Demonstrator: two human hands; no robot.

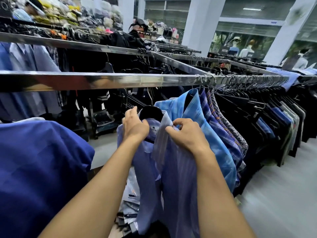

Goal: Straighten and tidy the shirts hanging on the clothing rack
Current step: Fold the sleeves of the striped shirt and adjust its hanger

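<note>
A lavender-blue shirt (178,182) hangs on a black hanger (151,111) below the chrome rack rail (120,80), off the rail, held up in front of me. My left hand (135,125) grips the shirt's left collar and shoulder at the hanger. My right hand (187,134) pinches the right collar point and front placket. Just right of it hangs a light blue tie-dye shirt (205,121), then a row of blue patterned and dark shirts (257,121) on black hangers along the rail.
A bulky dark blue garment (39,165) fills the lower left. A second rail (77,44) with more clothes runs behind. Packaged items (128,213) lie on the floor under the rack. Grey floor aisle (283,186) lies to the right. Another person (29,9) stands far left.
</note>
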